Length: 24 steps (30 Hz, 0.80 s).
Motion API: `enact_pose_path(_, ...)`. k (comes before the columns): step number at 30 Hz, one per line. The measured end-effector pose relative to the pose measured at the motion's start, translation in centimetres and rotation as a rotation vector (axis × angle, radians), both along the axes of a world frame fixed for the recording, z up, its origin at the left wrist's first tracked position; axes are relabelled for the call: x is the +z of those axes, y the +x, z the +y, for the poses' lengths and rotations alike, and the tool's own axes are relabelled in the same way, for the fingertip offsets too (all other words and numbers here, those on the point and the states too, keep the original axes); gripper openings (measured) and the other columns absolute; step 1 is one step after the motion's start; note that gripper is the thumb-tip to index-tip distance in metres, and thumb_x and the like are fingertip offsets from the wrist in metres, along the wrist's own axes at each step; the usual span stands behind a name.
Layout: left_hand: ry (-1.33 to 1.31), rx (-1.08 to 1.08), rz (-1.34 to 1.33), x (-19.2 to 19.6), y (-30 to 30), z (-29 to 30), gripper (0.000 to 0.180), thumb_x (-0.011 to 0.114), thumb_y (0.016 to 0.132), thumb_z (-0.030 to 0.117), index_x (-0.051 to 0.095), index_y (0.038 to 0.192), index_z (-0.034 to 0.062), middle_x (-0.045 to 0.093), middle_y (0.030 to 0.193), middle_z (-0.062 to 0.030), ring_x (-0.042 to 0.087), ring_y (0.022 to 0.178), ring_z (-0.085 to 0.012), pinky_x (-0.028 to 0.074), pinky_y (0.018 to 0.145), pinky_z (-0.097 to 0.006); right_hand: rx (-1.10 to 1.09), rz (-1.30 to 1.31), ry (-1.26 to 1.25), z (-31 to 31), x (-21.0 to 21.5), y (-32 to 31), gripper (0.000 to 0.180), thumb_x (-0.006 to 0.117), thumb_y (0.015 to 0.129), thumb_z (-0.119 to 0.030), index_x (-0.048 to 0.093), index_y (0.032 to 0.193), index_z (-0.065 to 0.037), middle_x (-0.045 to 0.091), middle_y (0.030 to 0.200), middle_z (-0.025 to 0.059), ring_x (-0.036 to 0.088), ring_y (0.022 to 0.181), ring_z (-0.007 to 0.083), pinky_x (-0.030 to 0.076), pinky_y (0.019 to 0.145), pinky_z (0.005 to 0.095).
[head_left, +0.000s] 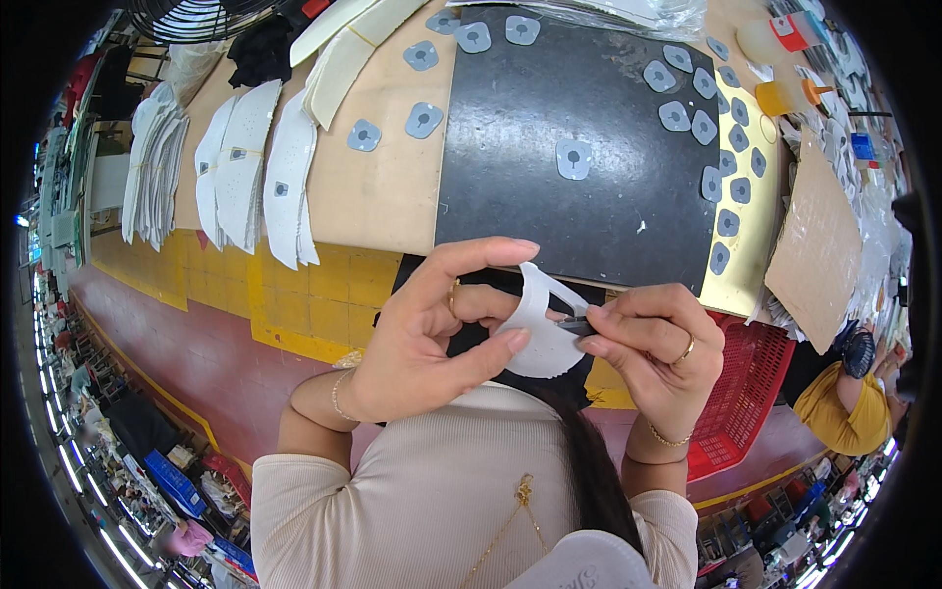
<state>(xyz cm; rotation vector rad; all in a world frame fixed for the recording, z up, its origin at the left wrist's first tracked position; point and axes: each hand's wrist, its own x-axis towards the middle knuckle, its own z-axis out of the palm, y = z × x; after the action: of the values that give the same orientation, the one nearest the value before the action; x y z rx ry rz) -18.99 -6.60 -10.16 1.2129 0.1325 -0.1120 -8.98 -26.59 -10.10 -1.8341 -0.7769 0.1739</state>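
Observation:
My left hand (422,334) holds a white curved cut piece (538,344) between thumb and fingers, in front of my chest near the table's edge. The piece is bent over, with a long opening in it. My right hand (662,344) pinches a small dark, narrow object (576,325) against the right side of the white piece. Its kind is hard to tell, as the fingertips cover part of it. Beyond my hands lies a black mat (549,108), with a grey rounded-square patch (573,159) bearing a dark keyhole-like mark near its middle.
More such patches lie around the mat and on a yellow sheet (738,280). Stacks of white cut pieces (240,167) sit at left. An orange-capped bottle (785,96) and cardboard (819,245) are at right. Below stands a red basket (746,393); another person (834,407) is beyond it.

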Motion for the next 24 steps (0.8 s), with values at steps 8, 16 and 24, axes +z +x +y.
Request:
enact_pose_path(8,0.058,0.021,-0.011,0.17,-0.03,-0.23,0.059,0.06,0.091,-0.008,0.034,0.142,0.0027,0.066,0.113,-0.0128,0.064,0.106,-0.0159,0.047,0.094,-0.03,-0.001,0.025,-0.02,0.27,0.27,-0.09,0.022,0.084,0.065,-0.006,0.077,0.086,-0.004,0.066,0.082,0.0041,0.066,0.07,0.0147,0.052,0.059,0.0264)
enact_pose_path(16,0.087,-0.009,-0.063,0.0,-0.11,-0.03,0.06,0.06,0.09,-0.009,0.034,0.143,0.0022,0.065,0.114,-0.0127,0.065,0.107,-0.0166,0.047,0.095,-0.03,0.003,0.007,-0.025,0.29,0.26,-0.03,0.022,0.084,0.066,-0.005,0.077,0.086,-0.004,0.066,0.083,0.0042,0.066,0.071,0.0147,0.052,0.059,0.0268)
enact_pose_path(24,0.112,0.01,-0.084,0.0,-0.09,-0.26,0.06,0.06,0.089,-0.01,0.034,0.143,0.0017,0.065,0.116,-0.0132,0.065,0.109,-0.017,0.047,0.095,-0.029,0.001,0.015,-0.018,0.36,0.22,-0.13,0.021,0.084,0.066,-0.005,0.077,0.087,-0.004,0.067,0.083,0.0045,0.066,0.07,0.0149,0.051,0.059,0.0262)
